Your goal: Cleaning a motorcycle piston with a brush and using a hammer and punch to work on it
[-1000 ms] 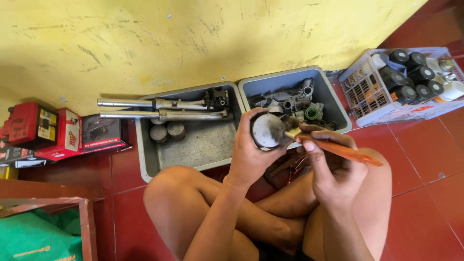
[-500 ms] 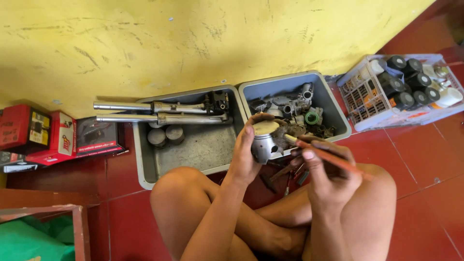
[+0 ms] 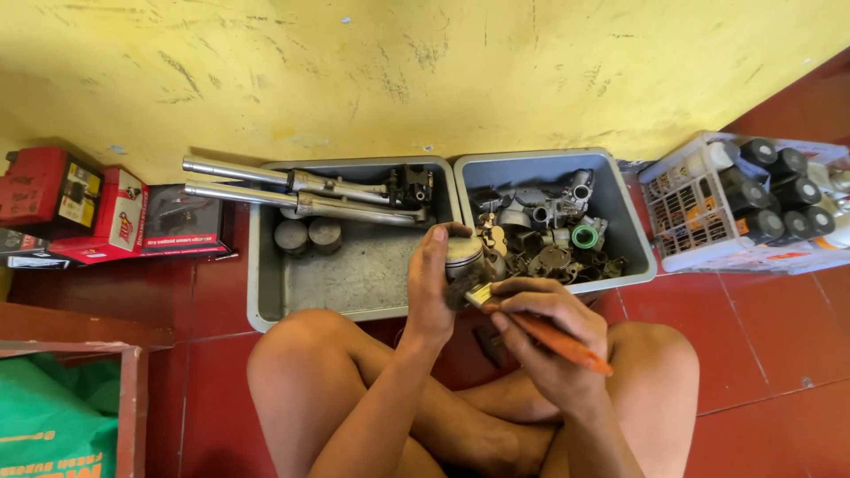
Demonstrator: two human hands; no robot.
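Scuffed yellow wall (image 3: 425, 71), red tiled floor (image 3: 779, 354), bright even daylight

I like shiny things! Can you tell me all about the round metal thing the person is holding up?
The metal piece is a short, silvery-grey cylinder, seemingly a piston, with a dull, worn shine. The left hand wraps around it and holds it above the knees, in front of two grey trays. A brush with an orange handle, held in the right hand, touches its lower side with pale bristles. The fingers hide much of it.
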